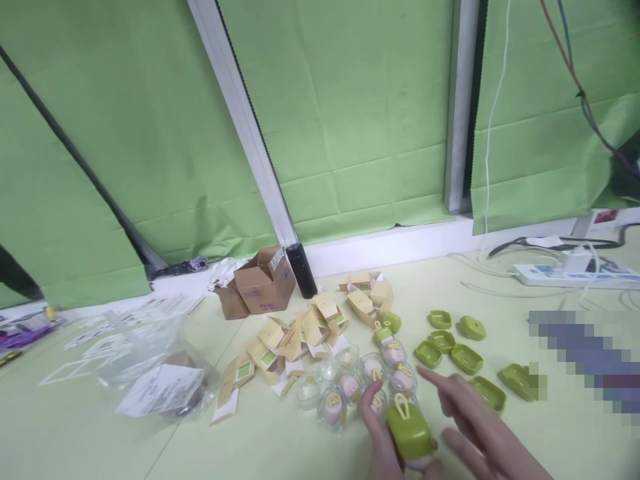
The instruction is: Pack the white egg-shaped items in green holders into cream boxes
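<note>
My left hand is closed around a small green rounded case with a yellow loop at its top and a pale underside. Just to the right of the case, my right hand has its fingers stretched out and apart, holding nothing. Beyond the left hand stand several clear plastic domes, some with pinkish pieces and yellow loops, such as one dome. Past the right hand lie several green shallow trays, one of them a tray with its hollow side up. My fingers hide part of the held case's lower end.
Opened cream boxes lie in a heap behind the domes. A brown carton and a black cylinder stand near the wall. Clear plastic bags spread at left; a white power strip with cables lies at right.
</note>
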Demonstrator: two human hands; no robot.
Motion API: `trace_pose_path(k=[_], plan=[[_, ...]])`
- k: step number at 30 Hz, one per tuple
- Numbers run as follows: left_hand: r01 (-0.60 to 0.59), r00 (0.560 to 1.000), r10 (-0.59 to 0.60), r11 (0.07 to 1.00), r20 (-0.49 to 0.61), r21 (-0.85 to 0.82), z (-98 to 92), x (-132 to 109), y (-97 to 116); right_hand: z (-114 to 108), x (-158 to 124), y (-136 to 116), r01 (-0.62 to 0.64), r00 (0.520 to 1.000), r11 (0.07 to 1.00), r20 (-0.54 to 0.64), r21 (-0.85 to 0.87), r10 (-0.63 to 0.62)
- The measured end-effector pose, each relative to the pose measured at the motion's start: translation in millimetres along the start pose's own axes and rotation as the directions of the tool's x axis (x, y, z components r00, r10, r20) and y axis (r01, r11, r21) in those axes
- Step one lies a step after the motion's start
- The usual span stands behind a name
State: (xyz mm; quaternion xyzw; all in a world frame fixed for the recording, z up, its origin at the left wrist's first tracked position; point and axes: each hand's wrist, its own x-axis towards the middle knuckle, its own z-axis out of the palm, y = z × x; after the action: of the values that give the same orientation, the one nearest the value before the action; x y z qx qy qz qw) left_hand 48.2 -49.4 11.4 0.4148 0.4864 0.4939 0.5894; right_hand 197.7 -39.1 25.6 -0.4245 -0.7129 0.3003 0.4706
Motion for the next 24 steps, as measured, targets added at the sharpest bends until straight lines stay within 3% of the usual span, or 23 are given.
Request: trace_pose_path(k=[2,3,6,9,10,12,15,18,21,23,24], plan=[[-0.061,0.996,0.055,0.995,0.077,0.077,-2.4,3,9,1,17,-2,-0.020,0.984,1.000,0.178,-0.023,0.024],[-0.085,0.991,0.072,0.990,0.115,0.115,-5.1,6,13,1,26,-1,-0.041,0.978,0.999,0.203,-0.014,0.043],[-0.134,0.983,0.081,0.930,0.164,0.343,-22.8,25,27,-1,47,9,-0.179,0.983,0.983,0.048,0.048,0.177],[-0.194,0.976,0.205,0.693,0.068,0.694,-50.7,59,40,-11,58,21,-0.276,0.940,0.955,-0.175,0.113,0.293],[-0.197,0.968,0.245,0.646,0.044,0.737,-59.9,71,44,-15,59,23,-0.286,0.927,0.951,-0.218,0.118,0.306],[-0.195,0.956,0.292,0.580,0.021,0.791,-75.5,94,47,-20,58,27,-0.302,0.913,0.948,-0.254,0.106,0.319],[-0.178,0.959,0.282,0.523,0.028,0.834,-88.9,114,45,-21,51,29,-0.333,0.918,0.940,-0.203,0.073,0.341],[-0.179,0.956,0.293,0.499,0.029,0.848,-88.3,111,42,-18,42,31,-0.361,0.900,0.930,-0.237,0.066,0.366],[-0.211,0.942,0.334,0.498,0.038,0.841,-70.3,92,39,-13,33,33,-0.363,0.887,0.929,-0.278,0.073,0.368],[-0.249,0.953,0.289,0.586,0.088,0.771,-49.7,74,34,-8,27,34,-0.332,0.907,0.939,-0.242,0.094,0.345],[-0.249,0.967,0.214,0.718,0.134,0.650,-38.3,66,29,-4,24,34,-0.314,0.921,0.943,-0.206,0.110,0.331]])
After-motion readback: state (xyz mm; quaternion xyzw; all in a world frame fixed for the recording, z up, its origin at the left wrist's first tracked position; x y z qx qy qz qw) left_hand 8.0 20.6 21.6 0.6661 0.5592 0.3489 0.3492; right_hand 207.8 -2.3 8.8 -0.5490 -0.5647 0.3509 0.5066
